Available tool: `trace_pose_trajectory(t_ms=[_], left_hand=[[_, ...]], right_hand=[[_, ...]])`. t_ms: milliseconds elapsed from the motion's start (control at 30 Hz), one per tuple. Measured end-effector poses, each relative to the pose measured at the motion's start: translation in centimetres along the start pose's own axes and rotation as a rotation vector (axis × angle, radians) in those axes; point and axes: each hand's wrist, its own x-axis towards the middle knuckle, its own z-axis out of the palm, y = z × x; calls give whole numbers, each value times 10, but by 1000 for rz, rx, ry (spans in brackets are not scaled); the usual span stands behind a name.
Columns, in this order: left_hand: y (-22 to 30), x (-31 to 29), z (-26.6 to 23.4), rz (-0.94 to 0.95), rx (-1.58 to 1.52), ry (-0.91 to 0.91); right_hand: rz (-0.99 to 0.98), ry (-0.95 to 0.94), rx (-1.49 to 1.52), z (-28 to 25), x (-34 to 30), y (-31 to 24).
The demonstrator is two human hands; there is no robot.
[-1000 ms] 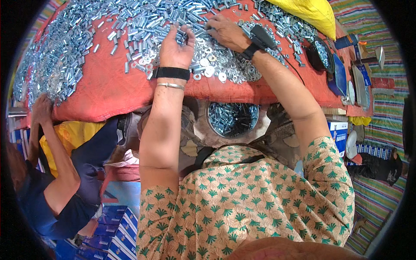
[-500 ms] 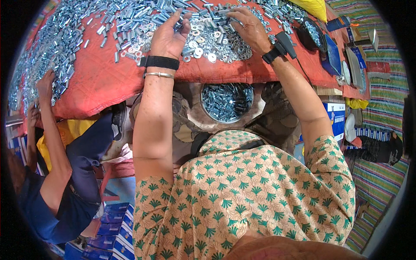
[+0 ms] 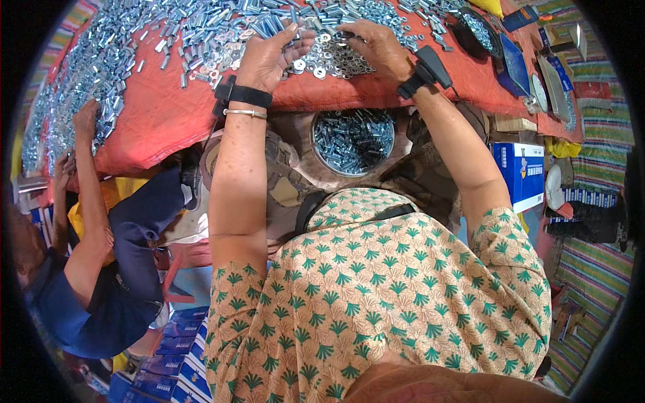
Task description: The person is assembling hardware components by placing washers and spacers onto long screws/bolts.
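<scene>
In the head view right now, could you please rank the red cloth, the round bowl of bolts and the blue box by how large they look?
1. Red cloth, by far the largest.
2. Round bowl of bolts.
3. Blue box, looking close to the bowl; it sits nearer the rim, where the fisheye distorts, so that order is unsure.

Red cloth-covered table heaped with metal hardware

The table (image 3: 168, 114) is draped in a red cloth, its front edge sagging in folds. Silvery bolts (image 3: 101, 60) lie thick along the left side and across the far edge, thinning to scattered pieces toward the middle. A patch of flat washers (image 3: 329, 60) lies near the front centre. At the right end rest a dark round dish (image 3: 478, 30) holding small metal parts, a blue flat packet (image 3: 514, 64) just beside it, and a few more flat items near the corner, too small to tell.
</scene>
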Motion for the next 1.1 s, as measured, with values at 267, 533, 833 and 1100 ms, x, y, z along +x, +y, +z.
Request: trace_pose_trajectory(t_ms=[267, 533, 833, 1100], left_hand=[[-30, -43, 45, -269, 265, -81], [-68, -81, 86, -316, 395, -90], [-86, -100, 86, -255, 519, -190], [-108, -108, 96, -264, 395, -231]], right_hand=[[255, 31, 153, -59, -58, -18], [114, 25, 141, -69, -107, -36], [147, -218, 469, -77, -121, -45], [685, -324, 887, -53, -141, -40]])
